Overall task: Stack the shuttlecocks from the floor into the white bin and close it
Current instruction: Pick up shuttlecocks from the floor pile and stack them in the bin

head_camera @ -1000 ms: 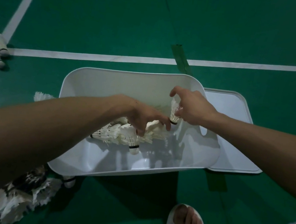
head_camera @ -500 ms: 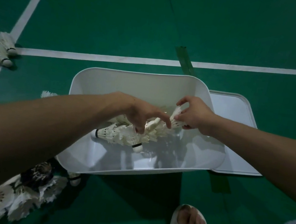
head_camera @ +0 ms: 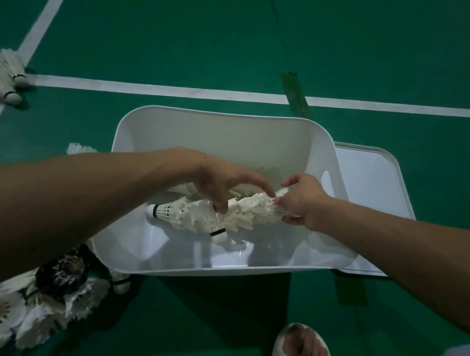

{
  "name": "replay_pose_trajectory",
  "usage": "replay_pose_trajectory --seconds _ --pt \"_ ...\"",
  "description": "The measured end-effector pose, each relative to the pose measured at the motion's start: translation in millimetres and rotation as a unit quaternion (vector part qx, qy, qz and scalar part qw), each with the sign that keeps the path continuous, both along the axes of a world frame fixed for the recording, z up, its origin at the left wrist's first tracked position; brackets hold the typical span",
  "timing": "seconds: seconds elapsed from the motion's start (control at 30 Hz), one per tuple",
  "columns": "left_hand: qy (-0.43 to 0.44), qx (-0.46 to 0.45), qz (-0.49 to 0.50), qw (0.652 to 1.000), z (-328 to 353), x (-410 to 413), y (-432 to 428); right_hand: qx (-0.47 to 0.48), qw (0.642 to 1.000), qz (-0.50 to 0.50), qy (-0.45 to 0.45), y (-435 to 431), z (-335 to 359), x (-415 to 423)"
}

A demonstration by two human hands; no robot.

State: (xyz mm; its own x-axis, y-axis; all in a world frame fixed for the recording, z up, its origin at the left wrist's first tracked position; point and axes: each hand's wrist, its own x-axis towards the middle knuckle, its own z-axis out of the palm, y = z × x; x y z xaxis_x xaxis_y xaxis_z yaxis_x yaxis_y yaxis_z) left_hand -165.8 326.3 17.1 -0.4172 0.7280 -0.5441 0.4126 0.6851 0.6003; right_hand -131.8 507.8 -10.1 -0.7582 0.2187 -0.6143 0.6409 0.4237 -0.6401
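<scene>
The white bin (head_camera: 204,132) stands open on the green floor (head_camera: 364,45), with its lid (head_camera: 374,196) lying flat just beside it on the right. Inside the bin a stack of shuttlecocks (head_camera: 247,212) lies on its side, nested one in another, with its cork tip pointing left. A single shuttlecock (head_camera: 215,226) lies against the stack's near side, cork toward the viewer. The left hand (head_camera: 218,178) reaches in over the middle of the stack. Its grip is loosely spread, thumb pressed on the near feathers and fingers draped over the top, so it seems to clasp the stack, though the far fingertips are hard to make out. The right hand (head_camera: 302,201) has its grip closed on the wide feathered end of the stack, fingers curled around it. On the floor, two loose shuttlecocks (head_camera: 2,72) lie at the far left by the white line (head_camera: 150,89), and a heap of shuttlecocks (head_camera: 1,311) lies at the lower left, near the bin's corner.
</scene>
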Motion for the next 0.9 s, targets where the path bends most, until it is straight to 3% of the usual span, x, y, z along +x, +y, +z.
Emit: replay_pose_trajectory --seconds 0.13,0.33,0.43,0.5,0.57,0.67,0.9 --pt "-0.028 0.003 0.066 0.997 2.4 -2.4 -14.8 0.056 0.998 0.005 -0.01 0.9 -7.9 -1.6" --pt "-0.142 -0.059 0.062 0.986 -12.2 9.8 -25.6 0.05 0.998 0.02 -0.041 0.1 -16.0 -3.1" --pt "-0.17 -0.038 0.093 0.98 -13.4 6.8 -29.8 0.059 0.998 0.014 -0.031 0.7 -19.6 -4.1" --pt "-0.232 -0.032 0.123 0.964 -7.7 1.8 -33.8 0.069 0.997 0.014 -0.025 2.0 -20.0 -5.0" --pt "-0.282 -0.081 0.098 0.951 -5.1 3.4 -36.2 0.073 0.997 0.017 -0.027 2.1 -19.8 -5.3" --pt "-0.288 -0.132 0.068 0.946 -16.3 11.9 -36.5 0.072 0.997 0.012 -0.031 1.0 -18.7 -4.4" --pt "-0.272 -0.072 0.143 0.949 -14.5 4.8 -45.6 0.082 0.996 0.006 -0.03 0.3 -11.0 -5.9"
